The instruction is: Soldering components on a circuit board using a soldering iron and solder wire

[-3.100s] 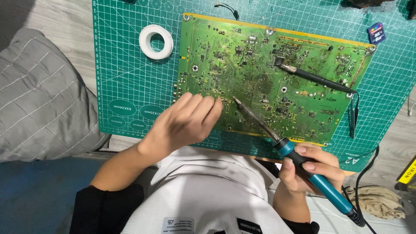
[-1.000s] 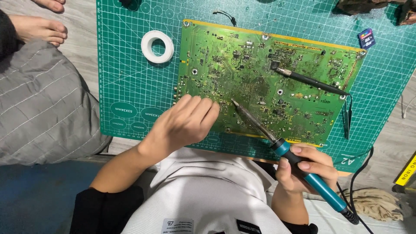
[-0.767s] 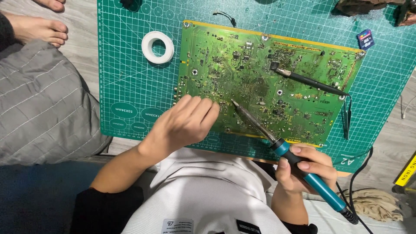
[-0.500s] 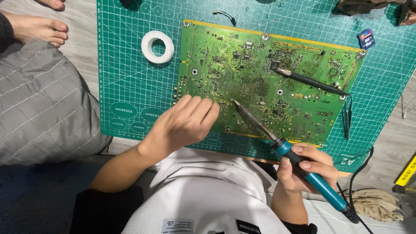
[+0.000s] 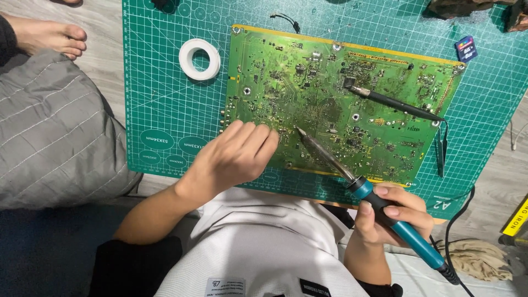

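Note:
A large green circuit board [image 5: 341,93] lies on a green cutting mat [image 5: 165,99]. My left hand [image 5: 234,159] rests flat on the board's near left corner, fingers together, holding nothing. My right hand [image 5: 393,214] grips the blue handle of a soldering iron [image 5: 357,181]. Its metal tip touches the board near the middle, just right of my left fingertips. A black pen-like tool [image 5: 393,103] lies across the board's right part.
A white tape roll [image 5: 199,59] sits on the mat left of the board. A small blue memory card [image 5: 466,48] lies at the far right. Tweezers [image 5: 440,151] lie beside the board's right edge. A grey cushion [image 5: 52,132] and another person's bare foot [image 5: 47,36] are at left.
The soldering iron's tip has stayed at nearly the same spot on the board. Both hands have hardly moved; only the view has shifted a little.

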